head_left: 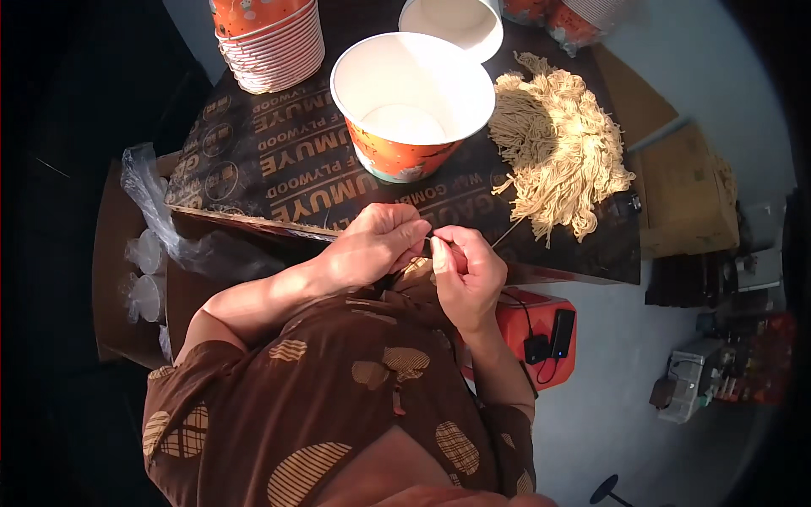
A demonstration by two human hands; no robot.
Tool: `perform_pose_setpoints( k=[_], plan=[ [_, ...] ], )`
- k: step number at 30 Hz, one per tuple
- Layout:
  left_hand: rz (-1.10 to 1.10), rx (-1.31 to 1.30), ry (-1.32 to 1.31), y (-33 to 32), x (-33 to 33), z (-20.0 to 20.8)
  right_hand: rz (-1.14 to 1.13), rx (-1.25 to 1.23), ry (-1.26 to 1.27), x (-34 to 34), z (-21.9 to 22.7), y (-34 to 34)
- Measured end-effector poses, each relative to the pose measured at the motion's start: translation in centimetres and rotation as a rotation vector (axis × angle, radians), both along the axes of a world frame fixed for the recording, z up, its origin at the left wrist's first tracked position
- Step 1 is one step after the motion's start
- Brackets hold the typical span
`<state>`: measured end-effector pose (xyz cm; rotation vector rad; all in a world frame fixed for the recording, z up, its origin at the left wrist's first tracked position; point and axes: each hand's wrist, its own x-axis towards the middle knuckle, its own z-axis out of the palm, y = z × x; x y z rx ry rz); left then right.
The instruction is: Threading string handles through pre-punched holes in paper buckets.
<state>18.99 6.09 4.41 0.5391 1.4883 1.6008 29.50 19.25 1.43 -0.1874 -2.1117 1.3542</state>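
Close together in front of my body, my left hand (380, 241) and my right hand (467, 275) meet at the fingertips, near the front edge of the plywood table. Both are closed in a pinch. A tiny dark bit shows between the fingertips, too small to name. From behind my right hand a thin strand slants up toward a tan bundle of cotton yarn (574, 156) on the table's right side. Just beyond my hands stands an upright orange-and-white paper tub (397, 156), its white inside facing up.
A stack of paper tubs (274, 55) stands at the far left, and another white tub (460, 25) lies tilted behind. Left of the table (253, 169), a cardboard box (127, 279) holds plastic-wrapped items. A red stool (549, 338) bears a black device with a cable.
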Motion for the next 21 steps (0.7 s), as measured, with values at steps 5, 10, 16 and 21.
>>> perform_pose_setpoints(
  k=[5, 10, 16, 21],
  plan=[
    [-0.048, -0.049, 0.089, -0.3, -0.3, 0.6, 0.010, -0.002, -0.061, 0.1, 0.0, 0.0],
    [-0.106, -0.113, 0.243, -0.6, -0.7, 1.7, 0.019, 0.040, -0.054, 0.0, 0.4, 0.0],
    [-0.091, -0.040, 0.179, -1.0, -0.8, 1.5, 0.053, -0.024, -0.063, 0.0, 0.6, -0.1],
    [0.164, 0.021, 0.299, -1.4, -1.6, 1.1, -0.042, -0.113, 0.052, -0.4, 1.5, 0.8]
  ],
)
